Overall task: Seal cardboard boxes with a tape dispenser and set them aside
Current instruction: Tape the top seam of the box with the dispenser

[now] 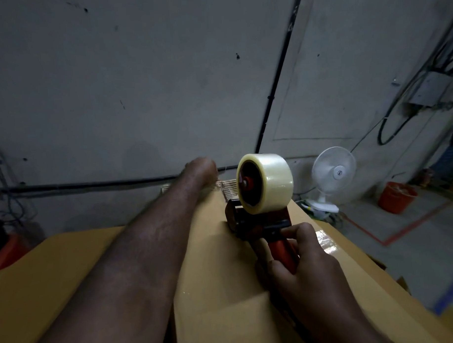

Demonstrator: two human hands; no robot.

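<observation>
Reaching straight out from 6 o'clock toward 12, the left arm lies stretched over the top of the cardboard box, forearm low along the board. The left hand sits at the box's far edge, just left of centre; it is blurred and its fingers drop out of sight behind the edge, so I cannot tell whether it grasps the board or only rests there.

The right hand comes in from 5 o'clock, fingers and thumb wrapped firmly round the red handle of the tape dispenser. The dispenser stands on the box top just right of the left forearm, nose toward 12 o'clock. Its clear tape roll stands upright on its edge above the frame.

A glossy strip of tape shines on the board at 3 o'clock of the right hand. A second cardboard surface lies lower, at 9 o'clock of the box.

Beyond the box at 2 o'clock a white fan stands on the floor, with an orange bucket further toward 3 o'clock. A black cable runs up the grey wall.
</observation>
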